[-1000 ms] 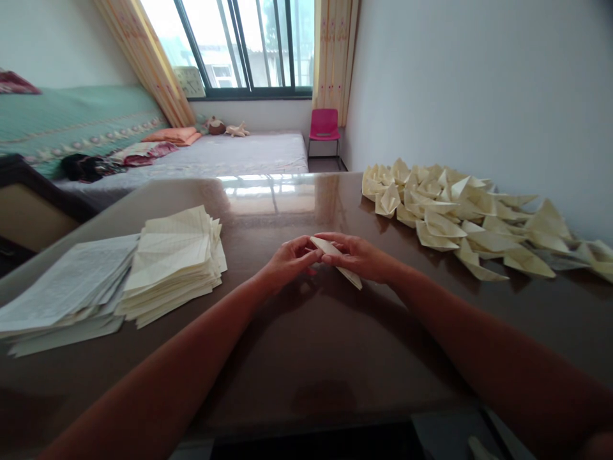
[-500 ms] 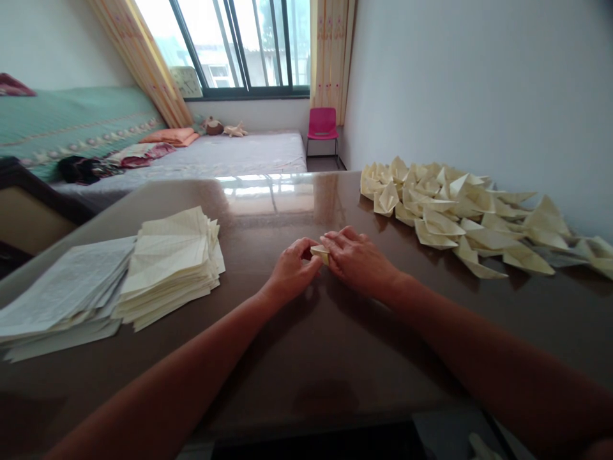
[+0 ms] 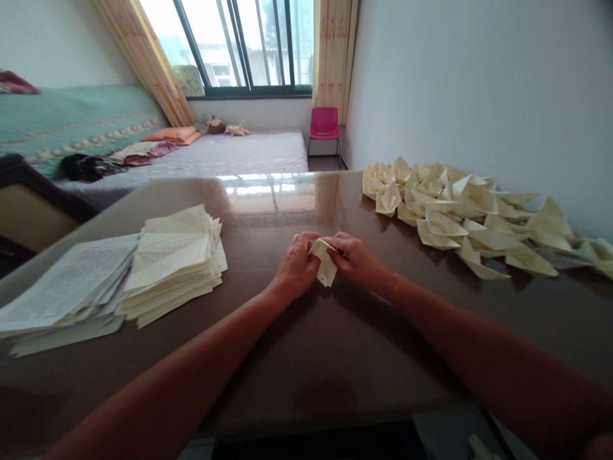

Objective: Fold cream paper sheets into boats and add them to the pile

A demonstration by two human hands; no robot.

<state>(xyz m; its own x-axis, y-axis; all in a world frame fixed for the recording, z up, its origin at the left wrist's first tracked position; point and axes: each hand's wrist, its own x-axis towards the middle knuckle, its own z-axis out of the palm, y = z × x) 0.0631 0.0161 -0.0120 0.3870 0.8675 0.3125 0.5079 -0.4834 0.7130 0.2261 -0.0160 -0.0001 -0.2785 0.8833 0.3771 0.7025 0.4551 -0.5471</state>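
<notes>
A small piece of folded cream paper (image 3: 326,263) is held between my two hands above the middle of the brown table. My left hand (image 3: 297,263) pinches its left side with thumb and fingers. On the other side, my right hand (image 3: 355,254) grips the right edge the same way. The paper has a pointed lower end facing me and a crease near the top. Fingers cover both of its side edges.
Cream paper sheets (image 3: 170,262) lie stacked on the left, beside a pile of greyish printed sheets (image 3: 67,287). Many folded paper boats (image 3: 445,204) crowd the right of the glossy table (image 3: 287,358), along the wall. Beyond stand a bed (image 3: 258,150) and a pink chair (image 3: 324,122).
The folded paper has turned and now shows a broader, diamond-like face. My right hand has shifted from covering it to pinching its right side.
</notes>
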